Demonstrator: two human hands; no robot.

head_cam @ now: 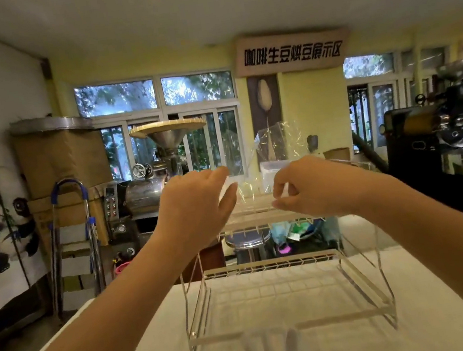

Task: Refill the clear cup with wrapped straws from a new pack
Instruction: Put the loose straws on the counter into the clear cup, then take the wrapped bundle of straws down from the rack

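In the head view, both arms reach up to the middle of the frame, above a clear acrylic rack (285, 292) that stands on the white counter (148, 350). The right hand (309, 186), centre right, has curled fingers pinching the clear plastic pack (271, 151), whose loose wrap rises crumpled above it. The left hand (196, 207), just left of centre, is loosely spread, its fingertips at the pack's left edge; actual contact cannot be told. The straws inside are too blurred to make out. The counter's left edge runs diagonally toward the lower left, with floor beyond it and a stepladder (75, 245) at mid left. A dark roasting machine (445, 139) fills the right edge.
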